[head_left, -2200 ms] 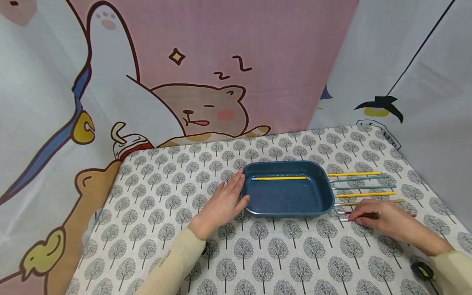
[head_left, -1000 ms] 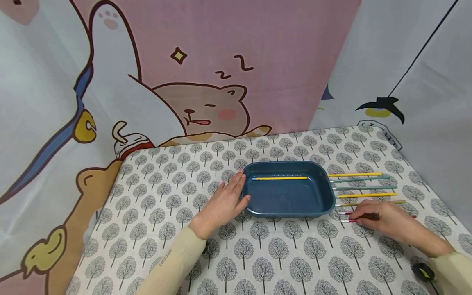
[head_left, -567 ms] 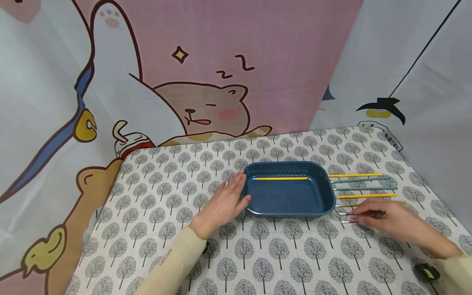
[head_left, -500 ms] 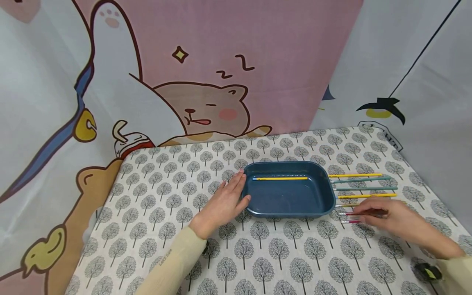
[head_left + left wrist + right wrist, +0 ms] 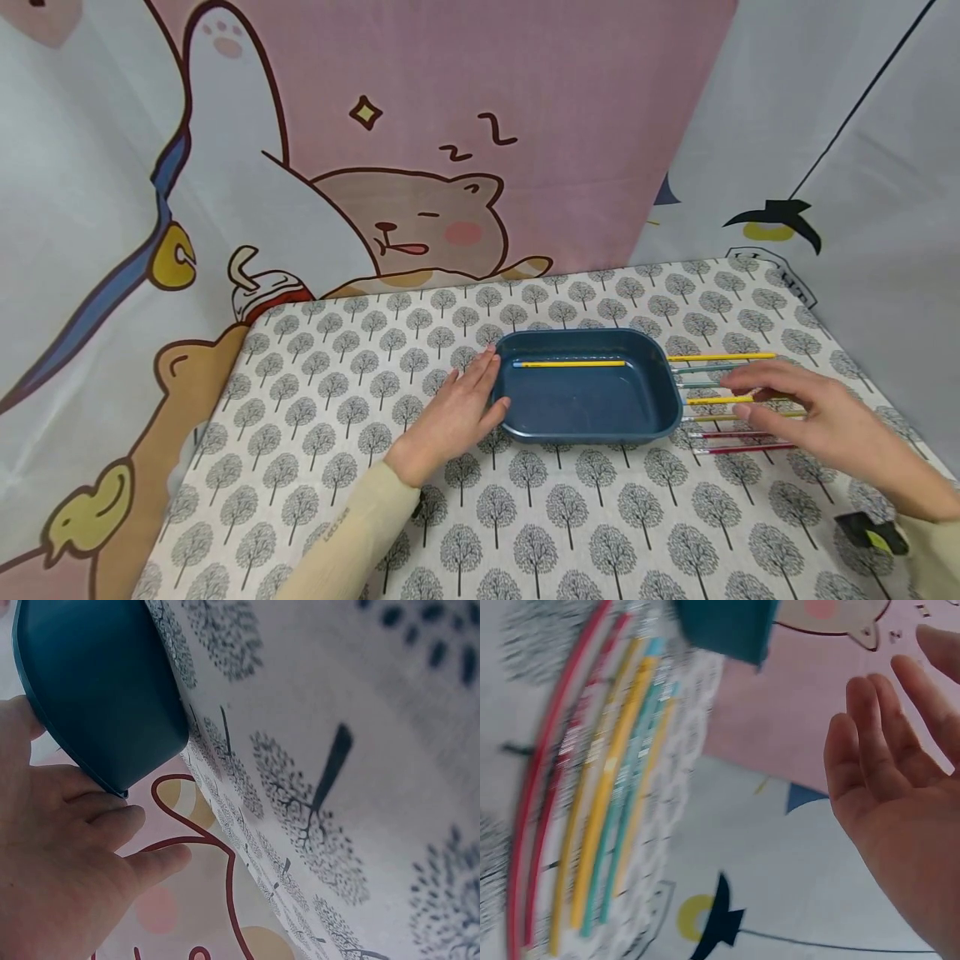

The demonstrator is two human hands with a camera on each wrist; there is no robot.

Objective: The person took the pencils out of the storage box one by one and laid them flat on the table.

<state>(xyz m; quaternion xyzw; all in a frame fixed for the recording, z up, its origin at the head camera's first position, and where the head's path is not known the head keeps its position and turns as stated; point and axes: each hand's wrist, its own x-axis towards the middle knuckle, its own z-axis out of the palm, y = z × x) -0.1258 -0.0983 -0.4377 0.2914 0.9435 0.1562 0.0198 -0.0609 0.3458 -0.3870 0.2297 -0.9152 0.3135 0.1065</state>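
My left hand [image 5: 453, 412] lies against the left end of a dark blue plastic basin [image 5: 585, 437], fingers extended along the rim; the left wrist view shows fingers touching the basin wall [image 5: 112, 690]. A yellow pencil [image 5: 573, 363] lies inside along the far side. My right hand [image 5: 832, 417] hovers over a row of slim sticks right of the basin, with nothing between its parted fingers [image 5: 874, 742]. The row has yellow pencils [image 5: 720, 357], teal brushes [image 5: 708, 368], an ochre brush [image 5: 705, 417] and two red brushes [image 5: 742, 450]. The hand covers some of their right ends.
A white cloth [image 5: 360, 483] with black trees covers the table. Behind it hangs a pink and white curtain [image 5: 585, 150] with cartoon animals, and a pale curtain [image 5: 892, 217] closes the right side.
My right hand has let go at the red brushes, lifted and moved up over the row, its fingers parting. Both red brushes lie on the cloth. The left hand and basin have stayed put.
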